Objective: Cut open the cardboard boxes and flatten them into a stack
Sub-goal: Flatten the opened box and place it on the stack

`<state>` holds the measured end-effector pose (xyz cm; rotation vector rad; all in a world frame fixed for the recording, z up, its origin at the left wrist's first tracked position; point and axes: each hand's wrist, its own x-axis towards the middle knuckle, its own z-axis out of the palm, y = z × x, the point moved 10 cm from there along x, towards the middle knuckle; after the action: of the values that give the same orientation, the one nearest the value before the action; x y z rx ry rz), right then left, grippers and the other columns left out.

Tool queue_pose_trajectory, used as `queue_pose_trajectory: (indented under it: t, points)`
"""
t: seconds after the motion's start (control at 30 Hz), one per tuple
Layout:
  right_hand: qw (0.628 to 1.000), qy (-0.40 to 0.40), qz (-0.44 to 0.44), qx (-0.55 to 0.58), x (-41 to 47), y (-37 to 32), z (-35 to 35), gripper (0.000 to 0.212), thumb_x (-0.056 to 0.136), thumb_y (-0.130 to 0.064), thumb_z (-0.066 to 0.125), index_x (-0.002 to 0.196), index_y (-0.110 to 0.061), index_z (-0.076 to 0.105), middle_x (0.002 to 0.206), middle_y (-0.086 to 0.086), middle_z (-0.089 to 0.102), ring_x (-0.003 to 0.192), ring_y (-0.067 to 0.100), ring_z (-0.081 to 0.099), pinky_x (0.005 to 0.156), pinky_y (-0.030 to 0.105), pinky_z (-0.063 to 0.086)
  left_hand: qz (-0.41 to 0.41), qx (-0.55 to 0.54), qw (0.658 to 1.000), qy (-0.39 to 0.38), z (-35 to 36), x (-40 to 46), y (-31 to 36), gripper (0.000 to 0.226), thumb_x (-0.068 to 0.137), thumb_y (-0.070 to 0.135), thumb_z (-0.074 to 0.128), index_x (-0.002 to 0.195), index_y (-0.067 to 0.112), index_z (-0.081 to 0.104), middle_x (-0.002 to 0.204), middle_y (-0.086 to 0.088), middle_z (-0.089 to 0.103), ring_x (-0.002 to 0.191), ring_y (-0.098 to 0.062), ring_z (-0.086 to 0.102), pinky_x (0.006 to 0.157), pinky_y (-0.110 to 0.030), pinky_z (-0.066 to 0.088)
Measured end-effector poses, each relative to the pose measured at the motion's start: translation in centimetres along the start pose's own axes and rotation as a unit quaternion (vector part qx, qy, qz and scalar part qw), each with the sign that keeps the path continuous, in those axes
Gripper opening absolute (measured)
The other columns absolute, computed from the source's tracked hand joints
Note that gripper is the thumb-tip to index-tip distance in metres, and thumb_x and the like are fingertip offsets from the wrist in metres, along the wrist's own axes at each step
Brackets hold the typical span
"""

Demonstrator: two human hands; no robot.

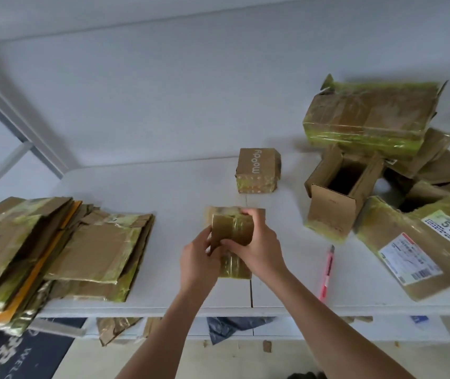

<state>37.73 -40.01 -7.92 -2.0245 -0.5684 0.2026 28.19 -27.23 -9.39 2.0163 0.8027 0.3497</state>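
A small taped cardboard box (232,228) sits in the middle of the white table (163,187), its flaps partly open. My left hand (198,258) grips its near left side. My right hand (256,242) curls over its top and right side. A stack of flattened boxes (54,253) lies at the table's left end. A pink utility knife (327,272) lies on the table to the right of my right forearm.
A small box marked "moody" (258,170) stands behind the held box. At the right are an open upright box (338,198), a large taped box (368,116) on top of others, and a labelled box (420,247). Cardboard scraps lie under the table.
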Motion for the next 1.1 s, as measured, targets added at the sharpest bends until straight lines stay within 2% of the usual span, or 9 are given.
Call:
queue_pose_trajectory:
  t: [0.13, 0.27, 0.47, 0.57, 0.67, 0.77, 0.93, 1.03, 1.1]
  points:
    - [1.0, 0.014, 0.002, -0.006, 0.2, 1.0, -0.1, 0.068, 0.073, -0.036, 0.085, 0.128, -0.028, 0.045, 0.104, -0.012, 0.059, 0.101, 0.021, 0.064, 0.085, 0.036, 0.052, 0.011, 0.012, 1.0, 0.001, 0.2, 0.1, -0.2, 0.044, 0.089, 0.011, 0.067, 0.125, 0.037, 0.065, 0.092, 0.012, 0.074, 0.075, -0.01, 0.071, 0.065, -0.035, 0.061]
    - [1.0, -0.011, 0.017, -0.003, 1.1, 1.3, 0.1, 0.064, 0.077, -0.035, 0.081, 0.128, -0.029, 0.044, 0.105, -0.009, 0.058, 0.102, 0.02, 0.062, 0.085, 0.036, 0.053, -0.002, 0.017, 1.0, -0.005, 0.1, 1.1, -0.4, 0.036, 0.086, 0.008, 0.069, 0.114, 0.031, 0.071, 0.084, 0.011, 0.074, 0.073, -0.011, 0.07, 0.063, -0.033, 0.059]
    - [0.997, -0.049, 0.052, 0.021, 1.7, 2.2, 0.5, 0.059, 0.077, -0.032, 0.079, 0.12, -0.041, 0.041, 0.106, -0.008, 0.061, 0.099, 0.019, 0.062, 0.085, 0.039, 0.056, -0.003, 0.028, 1.0, -0.012, 0.5, 1.4, -0.7, 0.038, 0.087, 0.01, 0.07, 0.12, 0.027, 0.07, 0.089, 0.005, 0.075, 0.077, -0.014, 0.07, 0.067, -0.035, 0.06]
    - [0.994, -0.074, 0.064, 0.055, 1.5, 2.4, 0.5, 0.062, 0.075, -0.027, 0.08, 0.12, -0.045, 0.041, 0.104, -0.01, 0.061, 0.096, 0.013, 0.062, 0.083, 0.035, 0.057, -0.001, 0.03, 0.999, -0.013, 0.7, 1.4, -0.8, 0.04, 0.088, 0.009, 0.069, 0.125, 0.026, 0.069, 0.093, 0.003, 0.075, 0.08, -0.014, 0.07, 0.068, -0.03, 0.059]
    - [0.986, -0.113, 0.077, 0.099, 0.9, 2.5, 0.3, 0.065, 0.076, -0.018, 0.078, 0.123, -0.044, 0.042, 0.107, -0.013, 0.059, 0.097, 0.008, 0.06, 0.08, 0.025, 0.056, -0.001, 0.041, 0.999, -0.007, 0.4, 1.2, -0.8, 0.038, 0.089, 0.009, 0.068, 0.125, 0.023, 0.068, 0.092, 0.005, 0.073, 0.08, -0.013, 0.068, 0.062, -0.018, 0.053]
    - [0.97, -0.153, 0.087, 0.168, -0.1, 2.8, 0.2, 0.067, 0.079, -0.011, 0.072, 0.125, -0.051, 0.045, 0.12, -0.011, 0.058, 0.106, 0.008, 0.059, 0.09, 0.031, 0.055, -0.013, 0.027, 1.0, -0.007, 0.0, 1.2, -1.3, 0.038, 0.09, 0.008, 0.068, 0.127, 0.02, 0.067, 0.09, 0.008, 0.067, 0.078, -0.011, 0.064, 0.057, -0.013, 0.046]
    - [0.937, -0.212, 0.102, 0.256, -1.0, 3.7, 0.1, 0.073, 0.085, 0.005, 0.064, 0.127, -0.054, 0.052, 0.129, -0.005, 0.058, 0.114, 0.02, 0.061, 0.093, 0.038, 0.056, -0.017, 0.018, 1.0, -0.019, 0.1, 1.5, -1.7, 0.042, 0.089, 0.006, 0.069, 0.129, 0.02, 0.066, 0.095, 0.005, 0.069, 0.088, -0.018, 0.068, 0.068, -0.028, 0.056]
    - [0.92, -0.243, 0.12, 0.281, -1.1, 4.3, -0.4, 0.072, 0.086, 0.012, 0.063, 0.125, -0.048, 0.057, 0.127, 0.0, 0.059, 0.115, 0.022, 0.061, 0.088, 0.034, 0.056, -0.014, 0.004, 1.0, -0.026, 0.0, 1.7, -2.1, 0.04, 0.087, 0.003, 0.07, 0.124, 0.02, 0.069, 0.09, 0.006, 0.073, 0.083, -0.018, 0.07, 0.072, -0.033, 0.059]
    - [0.935, -0.247, 0.104, 0.232, -0.6, 4.4, -1.1, 0.069, 0.082, 0.012, 0.069, 0.123, -0.043, 0.059, 0.125, -0.004, 0.061, 0.116, 0.015, 0.059, 0.088, 0.027, 0.055, -0.011, 0.0, 1.0, -0.027, 0.0, 1.7, -2.2, 0.038, 0.086, 0.002, 0.071, 0.118, 0.022, 0.071, 0.084, 0.012, 0.073, 0.079, -0.016, 0.071, 0.073, -0.034, 0.059]
